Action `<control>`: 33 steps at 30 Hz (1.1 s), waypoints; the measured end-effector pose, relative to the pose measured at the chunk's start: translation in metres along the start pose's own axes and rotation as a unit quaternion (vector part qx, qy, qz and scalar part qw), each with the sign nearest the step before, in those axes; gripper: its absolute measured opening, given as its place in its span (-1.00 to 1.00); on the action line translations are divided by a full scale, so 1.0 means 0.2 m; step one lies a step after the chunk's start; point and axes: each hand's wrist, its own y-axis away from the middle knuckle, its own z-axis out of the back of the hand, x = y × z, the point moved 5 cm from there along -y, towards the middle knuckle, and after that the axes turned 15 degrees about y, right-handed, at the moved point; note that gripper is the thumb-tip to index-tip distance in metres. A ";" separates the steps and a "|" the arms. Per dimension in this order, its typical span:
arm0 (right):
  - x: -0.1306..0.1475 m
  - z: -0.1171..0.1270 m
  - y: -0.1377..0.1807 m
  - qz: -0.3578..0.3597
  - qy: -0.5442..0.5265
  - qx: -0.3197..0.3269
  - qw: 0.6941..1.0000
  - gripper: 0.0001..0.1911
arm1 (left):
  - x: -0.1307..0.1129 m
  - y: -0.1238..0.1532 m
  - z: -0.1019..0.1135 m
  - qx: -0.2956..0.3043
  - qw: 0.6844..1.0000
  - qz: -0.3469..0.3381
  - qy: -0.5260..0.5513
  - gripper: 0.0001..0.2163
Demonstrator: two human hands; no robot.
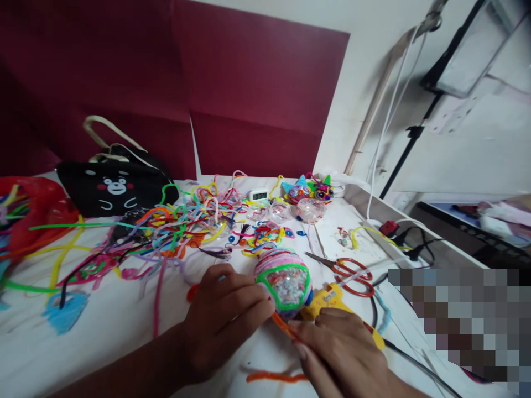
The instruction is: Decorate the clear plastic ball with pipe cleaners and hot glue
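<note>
My left hand grips the left side of a clear glittery ball wrapped in pink, blue and green pipe cleaners. My right hand pinches an orange pipe cleaner that runs up to the underside of the ball. The ball sits just above the white table, between both hands. A yellow glue gun lies right behind my right hand, partly hidden by it.
A tangle of coloured pipe cleaners covers the table's middle. Red-handled scissors lie right of the ball. A black bear bag, a small timer, two clear balls, a finished colourful figure and a loose orange piece are around.
</note>
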 end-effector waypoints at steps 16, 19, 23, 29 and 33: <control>-0.02 -0.01 0.01 0.023 -0.036 -0.046 0.998 -0.84 | -0.02 0.01 -0.02 0.031 0.998 -0.043 -0.016 -0.72; -0.01 -0.02 0.02 0.038 -0.056 -0.022 0.997 -0.83 | -0.01 0.00 -0.01 0.036 0.999 -0.033 -0.021 -0.78; -0.02 -0.04 0.04 0.021 -0.071 0.004 0.997 -0.86 | 0.01 0.00 -0.01 0.020 0.999 -0.021 -0.025 -0.82; -0.06 -0.04 0.04 -0.004 -0.045 0.015 0.999 -0.85 | 0.08 -0.02 -0.05 -0.035 0.998 0.021 0.045 -0.84; -0.10 -0.04 0.03 -0.022 0.017 0.013 1.000 -0.84 | 0.21 0.02 -0.07 -0.137 0.967 0.177 0.123 -0.79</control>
